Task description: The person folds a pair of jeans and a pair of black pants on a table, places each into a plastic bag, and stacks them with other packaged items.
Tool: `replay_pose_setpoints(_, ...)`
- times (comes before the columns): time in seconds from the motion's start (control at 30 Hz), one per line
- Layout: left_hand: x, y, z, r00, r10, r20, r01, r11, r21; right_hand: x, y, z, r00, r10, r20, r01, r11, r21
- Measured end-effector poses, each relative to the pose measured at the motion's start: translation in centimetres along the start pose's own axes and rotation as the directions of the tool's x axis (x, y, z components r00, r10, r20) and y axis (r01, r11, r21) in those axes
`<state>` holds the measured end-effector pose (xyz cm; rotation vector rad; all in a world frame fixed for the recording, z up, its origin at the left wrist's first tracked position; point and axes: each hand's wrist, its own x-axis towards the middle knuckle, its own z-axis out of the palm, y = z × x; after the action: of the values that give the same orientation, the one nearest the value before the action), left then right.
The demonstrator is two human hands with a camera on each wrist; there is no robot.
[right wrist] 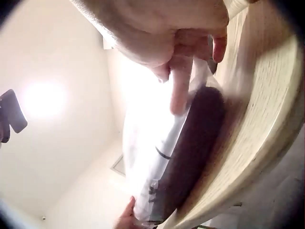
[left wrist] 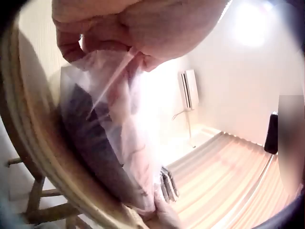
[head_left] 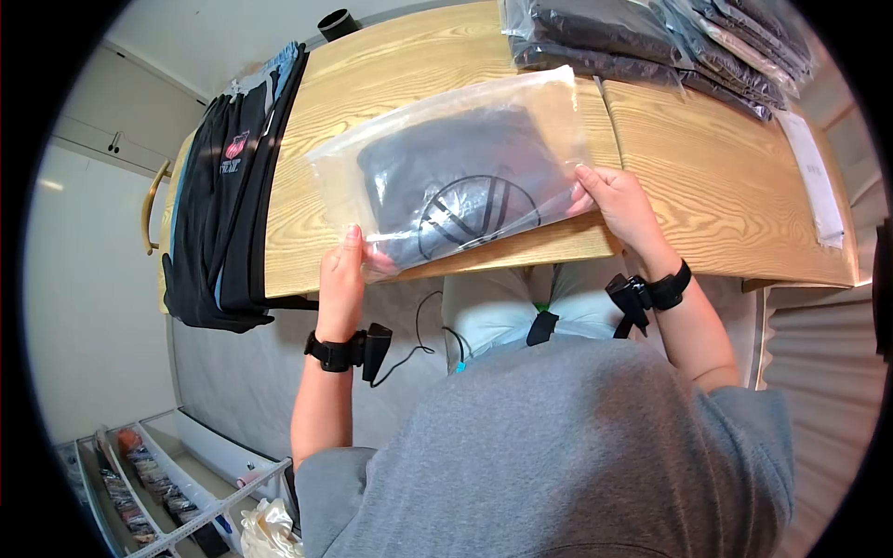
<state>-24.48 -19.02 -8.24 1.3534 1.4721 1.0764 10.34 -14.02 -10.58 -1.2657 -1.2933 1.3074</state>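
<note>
A clear plastic bag (head_left: 330, 158) holds a dark folded garment (head_left: 456, 149) over the front of the wooden table, with a round black line emblem showing on it. At the bag's near left corner my left hand (head_left: 341, 288) pinches the plastic, thumb on top. My right hand (head_left: 625, 206) grips the near right corner the same way. In the left wrist view the plastic bunches under the left fingers (left wrist: 71, 47). The right wrist view shows a right finger (right wrist: 180, 93) lying along the plastic near the dark bundle.
Black trousers (head_left: 223, 205) with a red logo hang over the table's left edge. Several bagged dark garments (head_left: 595, 42) are stacked at the back right. A white strip (head_left: 811, 177) lies along the right edge. A dark cup-shaped container (head_left: 338, 25) stands behind the table. Shelving (head_left: 200, 516) is at lower left.
</note>
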Motion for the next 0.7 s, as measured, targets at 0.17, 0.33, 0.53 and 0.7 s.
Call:
replay_pose_setpoints(0.17, 0.3, -1.9, 1.4, 0.972, -0.135, -0.195, 0.115, 0.987, -0.108, -0.2, -0.1, 1.1, 0.990, -0.002, -0.142, 0.003, 1.000, 0.012)
replay_pose_setpoints(0.33, 0.0, -2.9, 1.6, 0.959, -0.073, -0.275, 0.101, 0.991, 0.090, -0.9, -0.1, 1.7, 0.970, 0.001, -0.244, -0.019, 0.997, -0.073)
replay_pose_setpoints(0.53, 0.1, -3.1, 1.9, 0.933, -0.194, -0.304, 0.194, 0.981, -0.032, -0.1, 0.4, 1.3, 0.957, 0.100, -0.272, -0.144, 0.979, -0.146)
replay_pose_setpoints(0.7, 0.0, -3.8, 1.9, 0.942, -0.180, -0.283, 0.175, 0.984, -0.043, -2.4, -2.9, 6.5, 0.722, -0.689, 0.057, 0.501, 0.464, -0.731)
